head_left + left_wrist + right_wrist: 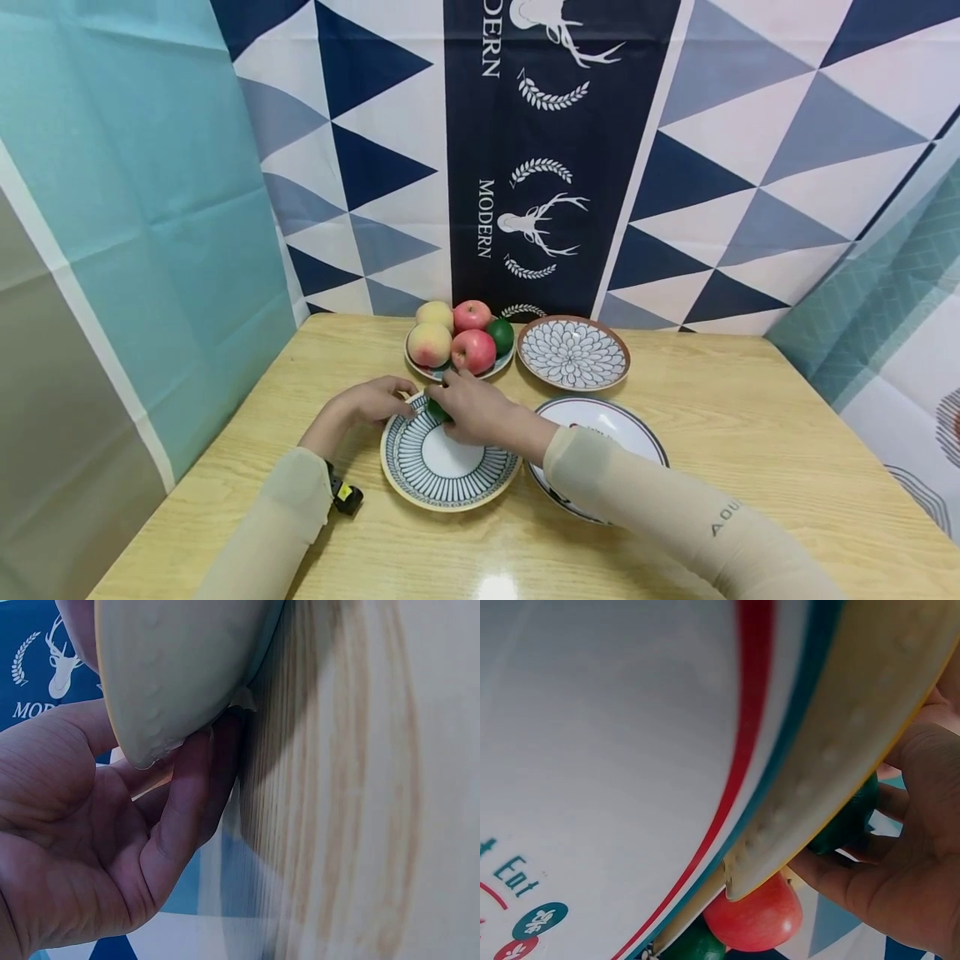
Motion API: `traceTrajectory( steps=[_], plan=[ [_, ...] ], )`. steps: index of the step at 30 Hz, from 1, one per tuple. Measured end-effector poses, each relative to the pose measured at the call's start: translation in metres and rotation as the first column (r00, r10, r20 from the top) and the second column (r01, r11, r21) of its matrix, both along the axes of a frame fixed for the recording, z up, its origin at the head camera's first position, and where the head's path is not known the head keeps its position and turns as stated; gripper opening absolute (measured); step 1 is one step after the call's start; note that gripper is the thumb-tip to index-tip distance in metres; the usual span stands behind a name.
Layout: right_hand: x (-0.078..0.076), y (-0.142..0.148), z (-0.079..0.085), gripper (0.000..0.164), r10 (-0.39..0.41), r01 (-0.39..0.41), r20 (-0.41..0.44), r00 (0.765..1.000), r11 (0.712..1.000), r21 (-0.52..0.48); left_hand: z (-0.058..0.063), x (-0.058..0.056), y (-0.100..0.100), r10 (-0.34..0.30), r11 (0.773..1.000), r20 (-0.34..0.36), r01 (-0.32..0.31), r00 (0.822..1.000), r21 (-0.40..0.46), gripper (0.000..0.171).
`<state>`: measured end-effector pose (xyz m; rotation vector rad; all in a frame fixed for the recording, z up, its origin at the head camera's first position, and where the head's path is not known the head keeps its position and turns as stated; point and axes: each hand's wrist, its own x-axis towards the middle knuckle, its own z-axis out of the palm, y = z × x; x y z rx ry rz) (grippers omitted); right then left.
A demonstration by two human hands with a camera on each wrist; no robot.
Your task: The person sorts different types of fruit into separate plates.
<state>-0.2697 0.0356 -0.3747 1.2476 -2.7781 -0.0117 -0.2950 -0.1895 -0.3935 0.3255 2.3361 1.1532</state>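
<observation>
My left hand grips the far-left rim of a plate with a yellow edge, a blue striped pattern and a white centre. In the left wrist view, fingers reach under the pale underside of this plate. Over the plate's far part, my right hand holds a dark green fruit, mostly covered by the hand in the head view. The right wrist view shows the green fruit between the fingers and thumb, just beyond the plate's edge.
Behind stands a fruit plate with yellow-pink peaches, red apples and another green fruit. A brown-rimmed flower-patterned plate lies to its right. A white plate sits partly beneath the right forearm. Patterned cloth hangs behind the table.
</observation>
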Motion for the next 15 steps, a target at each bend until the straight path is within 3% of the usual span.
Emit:
traceTrajectory(
  steps=[15],
  plan=[
    [0.0030, 0.0017, -0.0005, 0.053, -0.011, 0.011, -0.005, 1.000, 1.000, -0.006, 0.0007, 0.0021, -0.0005, 0.002, 1.000, -0.006, -0.002, 1.000, -0.002, 0.021]
  ],
)
